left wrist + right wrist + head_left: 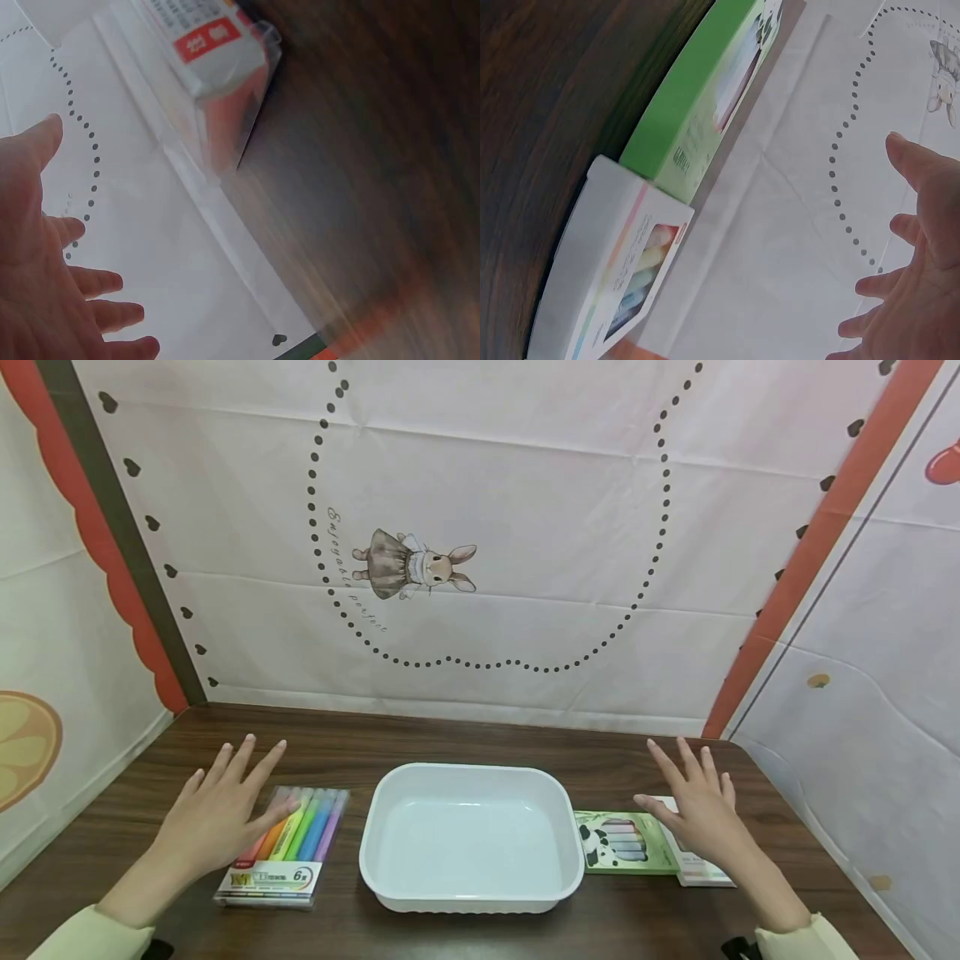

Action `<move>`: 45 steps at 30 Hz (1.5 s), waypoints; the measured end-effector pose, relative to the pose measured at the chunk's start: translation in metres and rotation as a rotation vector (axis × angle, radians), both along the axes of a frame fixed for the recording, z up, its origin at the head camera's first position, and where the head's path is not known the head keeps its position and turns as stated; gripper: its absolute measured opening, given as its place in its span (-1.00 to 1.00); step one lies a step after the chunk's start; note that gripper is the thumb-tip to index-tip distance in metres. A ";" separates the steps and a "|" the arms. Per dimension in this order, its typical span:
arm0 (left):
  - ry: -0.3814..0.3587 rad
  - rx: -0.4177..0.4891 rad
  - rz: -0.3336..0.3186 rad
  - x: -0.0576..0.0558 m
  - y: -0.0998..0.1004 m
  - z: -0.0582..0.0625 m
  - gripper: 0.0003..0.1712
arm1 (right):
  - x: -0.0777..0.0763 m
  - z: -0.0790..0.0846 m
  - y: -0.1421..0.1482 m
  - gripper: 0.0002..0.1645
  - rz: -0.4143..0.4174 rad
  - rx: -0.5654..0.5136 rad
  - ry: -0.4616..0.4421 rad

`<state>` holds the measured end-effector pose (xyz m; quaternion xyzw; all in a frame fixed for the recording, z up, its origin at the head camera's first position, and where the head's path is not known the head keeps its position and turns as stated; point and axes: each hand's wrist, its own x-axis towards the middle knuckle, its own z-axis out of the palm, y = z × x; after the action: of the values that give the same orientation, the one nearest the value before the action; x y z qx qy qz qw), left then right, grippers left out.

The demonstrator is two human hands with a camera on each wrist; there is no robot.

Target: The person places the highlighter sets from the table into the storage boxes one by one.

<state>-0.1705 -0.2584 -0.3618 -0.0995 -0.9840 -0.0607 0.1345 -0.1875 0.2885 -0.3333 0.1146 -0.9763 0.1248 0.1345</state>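
My left hand (213,818) is spread with straight fingers above a clear pack of coloured highlighters (296,835), overlapping its left side in the head view. My right hand (705,810), fingers also spread, hovers over a white box (705,870) and partly covers it. Both hands hold nothing. A green box with pandas (626,843) and a window showing pastel sticks lies against the white box. In the right wrist view the white box (592,262) has a window with pastel pieces. Between the hands sits a white rectangular dish (472,839) with nothing in it.
The dark wood table (480,739) ends at a white printed cloth (525,527) behind it. More cloth hangs at the left and right sides. The dish stands between the highlighter pack and the green box, close beside the latter.
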 end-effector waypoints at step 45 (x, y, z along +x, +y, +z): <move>-0.275 0.176 0.162 0.012 0.012 -0.010 0.36 | 0.004 -0.014 -0.031 -0.12 0.185 -0.287 -0.118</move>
<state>-0.1588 -0.2466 -0.3718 0.0016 -0.9889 -0.1484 0.0115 -0.1835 0.2578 -0.3468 0.1763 -0.9399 0.2812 0.0801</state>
